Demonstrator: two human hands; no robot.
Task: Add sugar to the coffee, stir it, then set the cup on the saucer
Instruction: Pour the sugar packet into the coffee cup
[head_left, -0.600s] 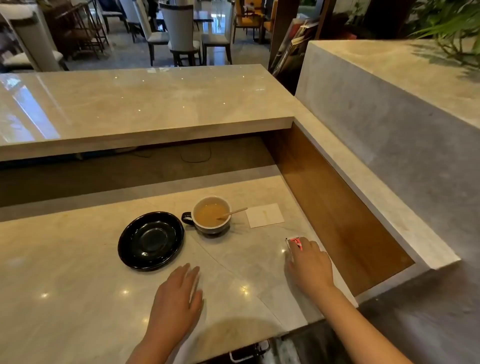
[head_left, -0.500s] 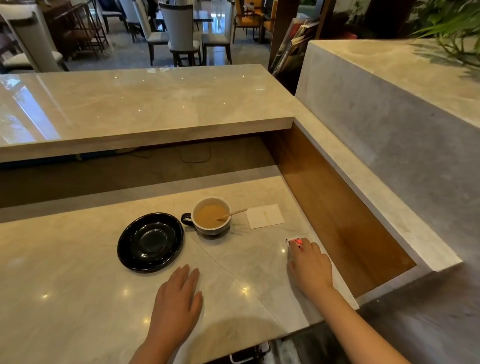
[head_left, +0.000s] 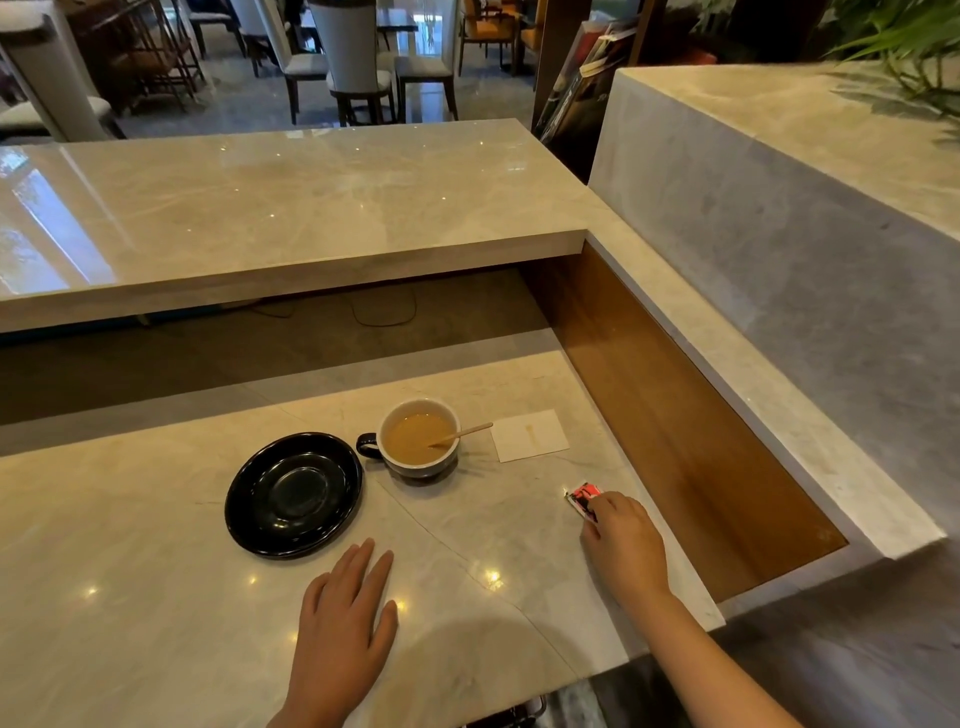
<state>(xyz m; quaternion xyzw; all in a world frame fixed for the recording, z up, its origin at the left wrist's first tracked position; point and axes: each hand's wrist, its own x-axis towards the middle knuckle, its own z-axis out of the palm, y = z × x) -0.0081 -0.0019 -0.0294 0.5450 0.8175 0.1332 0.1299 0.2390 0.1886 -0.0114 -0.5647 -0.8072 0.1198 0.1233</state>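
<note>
A dark cup (head_left: 418, 439) of light-brown coffee stands on the marble counter (head_left: 130, 571), its handle pointing left. A wooden stirrer (head_left: 465, 433) leans in it, over the right rim. An empty black saucer (head_left: 293, 493) lies just left of the cup. My right hand (head_left: 623, 545) rests on the counter at the right, fingertips pinching a small red and white sugar packet (head_left: 584, 496), which lies flat on the marble. My left hand (head_left: 345, 618) lies palm-down in front of the saucer, fingers spread, holding nothing.
A white paper napkin (head_left: 530, 435) lies right of the cup. A wooden recess (head_left: 675, 431) drops off along the counter's right edge. A raised marble shelf (head_left: 285, 218) runs across the back, and a marble block (head_left: 779, 234) stands at the right.
My right hand has pulled slightly back, uncovering more of the sugar packet. My left hand and the cup have stayed put.
</note>
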